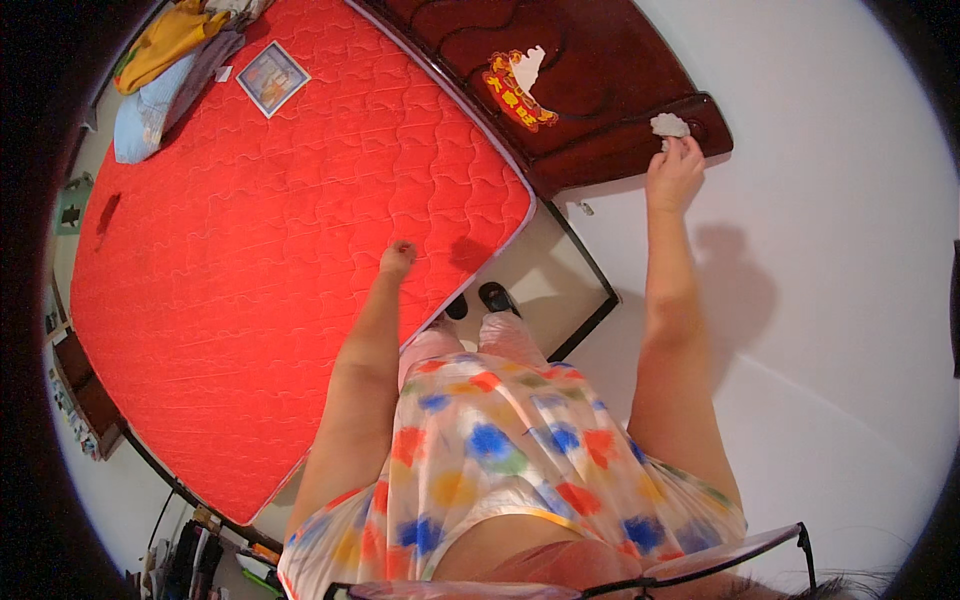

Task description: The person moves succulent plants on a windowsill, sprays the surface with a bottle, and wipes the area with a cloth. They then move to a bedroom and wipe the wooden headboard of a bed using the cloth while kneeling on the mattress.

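My right hand (676,175) is raised at the upper right, its fingers closed on a crumpled whitish cloth or tissue (670,125). The cloth lies against the right end of the dark wooden headboard (630,142). My left hand (398,259) hangs over the red quilted mattress (300,247), near its edge; its fingers are curled, and nothing shows in them. On the headboard, left of the cloth, is a red and yellow sticker (517,94) with writing and a torn white patch.
Folded clothes (169,56) and a square picture-printed item (273,79) lie on the mattress's far part. A white wall (825,225) rises at the right. Black slippers (498,298) are on the floor beside the bed. Shelves of items stand lower left.
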Available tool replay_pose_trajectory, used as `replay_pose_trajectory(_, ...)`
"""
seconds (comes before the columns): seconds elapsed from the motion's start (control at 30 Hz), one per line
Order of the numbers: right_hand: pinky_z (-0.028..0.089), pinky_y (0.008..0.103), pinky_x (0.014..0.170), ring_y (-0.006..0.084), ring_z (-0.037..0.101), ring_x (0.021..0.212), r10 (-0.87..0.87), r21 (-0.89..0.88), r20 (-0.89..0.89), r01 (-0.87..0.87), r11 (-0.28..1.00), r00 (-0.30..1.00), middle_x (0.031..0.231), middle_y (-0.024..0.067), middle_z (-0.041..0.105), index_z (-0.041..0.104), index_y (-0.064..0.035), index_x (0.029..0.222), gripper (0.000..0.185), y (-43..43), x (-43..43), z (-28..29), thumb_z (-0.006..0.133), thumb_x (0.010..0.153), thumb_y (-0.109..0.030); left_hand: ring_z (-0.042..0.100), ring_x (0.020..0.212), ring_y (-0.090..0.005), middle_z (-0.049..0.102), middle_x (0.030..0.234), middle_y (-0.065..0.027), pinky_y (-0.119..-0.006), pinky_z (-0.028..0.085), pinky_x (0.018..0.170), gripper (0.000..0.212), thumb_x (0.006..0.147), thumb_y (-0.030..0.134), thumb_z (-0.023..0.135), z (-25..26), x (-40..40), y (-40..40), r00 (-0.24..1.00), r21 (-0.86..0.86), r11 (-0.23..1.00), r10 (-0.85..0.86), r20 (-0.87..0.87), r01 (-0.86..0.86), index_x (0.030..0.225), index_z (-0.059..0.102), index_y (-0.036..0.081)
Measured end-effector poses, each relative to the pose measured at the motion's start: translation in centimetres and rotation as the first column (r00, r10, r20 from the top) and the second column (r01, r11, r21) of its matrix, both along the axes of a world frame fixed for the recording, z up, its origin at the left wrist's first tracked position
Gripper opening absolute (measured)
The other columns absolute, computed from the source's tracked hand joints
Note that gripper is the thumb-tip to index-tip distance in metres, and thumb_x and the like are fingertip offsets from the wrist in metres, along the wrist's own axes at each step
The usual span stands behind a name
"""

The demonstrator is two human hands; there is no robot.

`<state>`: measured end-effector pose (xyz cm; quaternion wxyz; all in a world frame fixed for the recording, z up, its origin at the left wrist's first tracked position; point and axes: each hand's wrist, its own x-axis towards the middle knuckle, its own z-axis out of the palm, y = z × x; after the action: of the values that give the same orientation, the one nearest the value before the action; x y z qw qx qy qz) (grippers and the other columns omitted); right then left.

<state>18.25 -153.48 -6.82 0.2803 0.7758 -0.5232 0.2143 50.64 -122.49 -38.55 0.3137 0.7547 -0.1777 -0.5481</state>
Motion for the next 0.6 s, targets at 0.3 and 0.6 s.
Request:
replay_pose_trajectory(0.3, 0.043, 0.0394, 0.081, 0.0287, 0.049, 0.095, 0.167, 0.584, 0.292, -0.314, 0.748, 0.942, 0.099, 0.0049, 0.053, 0.063, -0.0091, 0.093, 0.026, 4.4, -1.7, -7.8, 0.055, 0.071, 0.003, 0.056, 0.062, -0.0139, 0.059, 0.07, -0.0036, -0.028, 0.046, 0.06, 0.022, 0.082, 0.018, 0.06, 1.7, -0.5, 0.7, 0.997, -0.022, 1.0, -0.012, 0.077, 0.014, 0.099, 0.057, 0.004)
replay_pose_trajectory(0.6, 0.036, 0.0362, 0.091, 0.0268, 0.044, 0.104, -0.026, 0.21, 0.893, -0.365, 0.907, 0.45, 0.113, 0.0125, 0.042, 0.051, -0.0033, 0.102, 0.025, 3.4, -7.9, 1.3, 0.048, 0.078, 0.004, 0.052, 0.099, -0.025, 0.051, 0.111, -0.0125, -0.033, 0.044, 0.084, 0.034, 0.082, 0.001, 0.054, 18.4, -14.0, -13.6, 0.933, -0.462, 0.867, -0.011, 0.359, 0.188, 0.115, 0.051, 0.006)
